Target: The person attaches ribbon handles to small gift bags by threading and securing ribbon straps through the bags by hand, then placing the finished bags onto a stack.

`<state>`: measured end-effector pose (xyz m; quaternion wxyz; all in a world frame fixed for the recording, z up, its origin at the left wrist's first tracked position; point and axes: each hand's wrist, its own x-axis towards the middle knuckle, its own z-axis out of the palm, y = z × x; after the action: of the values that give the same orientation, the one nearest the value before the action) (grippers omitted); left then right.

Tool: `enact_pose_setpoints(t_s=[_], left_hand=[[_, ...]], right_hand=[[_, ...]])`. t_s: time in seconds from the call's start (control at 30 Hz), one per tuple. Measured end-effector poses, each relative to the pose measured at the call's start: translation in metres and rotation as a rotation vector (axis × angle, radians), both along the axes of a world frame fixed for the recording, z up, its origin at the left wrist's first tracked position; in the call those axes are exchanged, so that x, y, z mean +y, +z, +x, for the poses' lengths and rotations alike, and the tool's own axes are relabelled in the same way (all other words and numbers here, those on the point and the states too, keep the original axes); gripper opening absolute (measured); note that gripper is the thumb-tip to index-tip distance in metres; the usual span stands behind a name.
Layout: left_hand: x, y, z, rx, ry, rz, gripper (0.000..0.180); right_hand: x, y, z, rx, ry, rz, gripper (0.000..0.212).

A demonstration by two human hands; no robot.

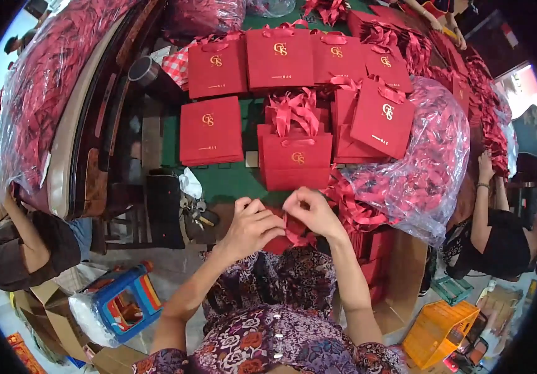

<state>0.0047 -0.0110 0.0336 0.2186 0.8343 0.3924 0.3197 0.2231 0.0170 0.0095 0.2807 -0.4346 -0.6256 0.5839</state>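
Note:
Just in front of my body, both hands work at the red ribbon (297, 237) of a red gift bag (274, 244), which my fingers and forearms partly hide. My left hand (253, 228) is closed, its curled fingers pinching the ribbon from the left. Opposite it, my right hand (313, 215) bends thumb and forefinger into a ring and pinches the ribbon as well; the exact grip is hidden. Right beyond my hands a red gift bag (296, 165) with a gold emblem stands at the table's near edge, ribbon handles rising behind it.
More red bags (279, 59) lie in rows on the green tabletop (253, 181). At right is a clear plastic sack (433, 143) of red ribboned bags. A dark tumbler (147, 71) and keys (196, 209) are at left. An orange crate (436, 333) sits on the floor. People work on both sides.

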Motion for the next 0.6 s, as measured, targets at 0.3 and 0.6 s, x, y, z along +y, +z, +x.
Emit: enact_pose_setpoints(t_s=[0.3,0.6], left_hand=[[0.004,0.000,-0.010,-0.048,0.283,-0.218,0.019],[0.010,-0.033,-0.003,-0.055,0.411,-0.203,0.018]], right_hand=[[-0.008,0.014,0.007,-0.041,-0.148,-0.051,0.022],[-0.026,0.064,0.014,-0.011,0.206,-0.082,0.022]])
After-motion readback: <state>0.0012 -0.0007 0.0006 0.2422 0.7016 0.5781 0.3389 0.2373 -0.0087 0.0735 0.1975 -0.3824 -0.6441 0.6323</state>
